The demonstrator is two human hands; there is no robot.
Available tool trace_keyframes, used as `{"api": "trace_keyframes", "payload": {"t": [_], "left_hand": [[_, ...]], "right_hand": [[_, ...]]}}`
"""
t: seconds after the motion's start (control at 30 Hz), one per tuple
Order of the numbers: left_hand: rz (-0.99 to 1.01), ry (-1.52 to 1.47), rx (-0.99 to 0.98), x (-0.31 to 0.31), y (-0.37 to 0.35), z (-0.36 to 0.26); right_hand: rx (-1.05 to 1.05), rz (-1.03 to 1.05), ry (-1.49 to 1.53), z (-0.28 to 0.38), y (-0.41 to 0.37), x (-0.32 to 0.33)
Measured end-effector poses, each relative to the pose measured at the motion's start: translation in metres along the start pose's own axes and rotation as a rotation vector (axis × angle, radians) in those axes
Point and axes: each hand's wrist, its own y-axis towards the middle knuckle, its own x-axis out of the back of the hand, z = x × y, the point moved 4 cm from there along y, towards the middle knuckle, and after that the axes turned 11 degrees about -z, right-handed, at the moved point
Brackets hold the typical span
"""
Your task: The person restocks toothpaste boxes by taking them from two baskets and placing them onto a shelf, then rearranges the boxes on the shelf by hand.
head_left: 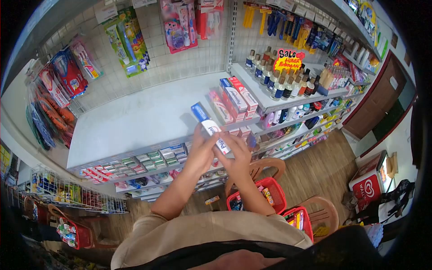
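Note:
A white and blue toothpaste box (203,119) is held in front of the shelf, tilted with its blue end up and to the left. My left hand (202,147) is closed around its lower left side. My right hand (235,152) grips the lower end from the right, fingers pressed on the box. Just beyond it, stacked toothpaste boxes (233,100) in blue, white and red stand on the white upper shelf (135,114). A pink toothpaste pack (219,105) sits at their left side.
Perfume bottles (288,85) with a sale sign (289,60) fill the right shelf. Toothbrush packs (124,42) and razors (288,24) hang behind. Small boxes (148,159) line the shelf below. Red baskets (277,191) with goods rest on brown chairs (325,211) by my right side.

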Motion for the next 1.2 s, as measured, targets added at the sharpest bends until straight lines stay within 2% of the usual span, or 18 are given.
{"api": "trace_keyframes", "payload": {"t": [0.07,0.13,0.2,0.27,0.33,0.37,0.43,0.5,0.57,0.6,0.67,0.7,0.77,0.83,0.97,1.1,1.2], "left_hand": [[0.054,0.103,-0.087,-0.008,0.011,0.0],[0.041,0.105,-0.062,-0.012,0.025,-0.002],[-0.05,0.295,-0.183,-0.003,0.053,-0.002],[-0.086,0.349,-0.197,-0.014,0.065,-0.014],[-0.094,0.343,-0.229,-0.01,0.09,-0.017],[-0.095,0.344,-0.23,-0.008,0.098,-0.017],[-0.133,0.538,-0.262,-0.007,0.109,-0.017],[-0.124,0.54,-0.261,-0.005,0.115,-0.01],[-0.117,0.543,-0.258,0.001,0.125,-0.003],[-0.049,0.471,-0.244,0.001,0.129,-0.001],[0.019,0.397,-0.227,0.003,0.136,0.005],[0.009,0.392,-0.217,0.0,0.135,0.004],[0.002,0.391,-0.207,-0.005,0.133,0.001],[-0.035,0.364,-0.127,-0.013,0.125,-0.001],[0.027,0.486,-0.247,-0.003,0.147,0.014],[0.039,0.404,-0.208,-0.012,0.136,0.012],[0.031,0.459,-0.203,-0.007,0.14,0.017]], "right_hand": [[-0.055,-0.121,-0.038,-0.009,0.005,0.001],[-0.036,-0.182,-0.053,-0.013,0.015,-0.004],[-0.177,-0.284,-0.035,-0.028,0.019,-0.01],[-0.149,-0.283,-0.099,-0.033,0.029,-0.017],[-0.027,-0.334,-0.118,-0.039,0.034,-0.024],[-0.018,-0.32,-0.124,-0.042,0.034,-0.028],[-0.069,-0.322,-0.141,-0.049,0.027,-0.032],[-0.117,-0.324,-0.159,-0.055,0.023,-0.034],[-0.257,-0.296,-0.083,-0.063,0.017,-0.037],[-0.259,-0.297,-0.082,-0.066,0.017,-0.039],[-0.082,-0.358,-0.145,-0.064,0.017,-0.04],[-0.081,-0.359,-0.145,-0.063,0.018,-0.039],[-0.239,-0.32,-0.143,-0.064,0.018,-0.041],[-0.196,-0.359,-0.15,-0.071,0.014,-0.045],[-0.167,-0.383,-0.137,-0.076,0.011,-0.048],[-0.157,-0.408,-0.148,-0.076,0.01,-0.049],[-0.128,-0.435,-0.17,-0.075,0.007,-0.048]]}}
